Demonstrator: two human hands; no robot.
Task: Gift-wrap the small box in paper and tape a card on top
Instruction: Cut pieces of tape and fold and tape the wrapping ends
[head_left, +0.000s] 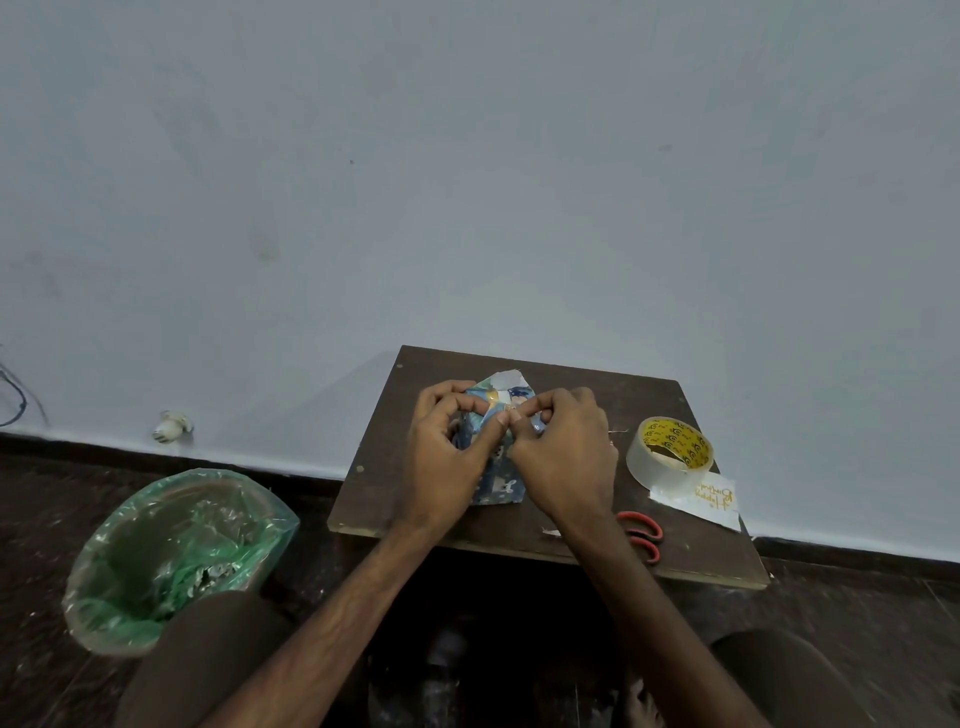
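The small box (496, 483), wrapped in blue patterned paper, stands on a dark wooden board (582, 384). A pointed paper flap (506, 382) with a white underside sticks up at its far end. My left hand (447, 457) grips the box's left side with curled fingers. My right hand (563, 457) grips the right side. Both thumbs meet on the top fold of the paper. A white card (701, 501) with gold lettering lies at the board's right, partly under a roll of clear tape (670, 452).
Red-handled scissors (644, 535) lie near the board's front right, partly behind my right forearm. A bin lined with a green plastic bag (176, 551) stands on the floor to the left. A pale wall rises just behind the board. My knees show at the bottom.
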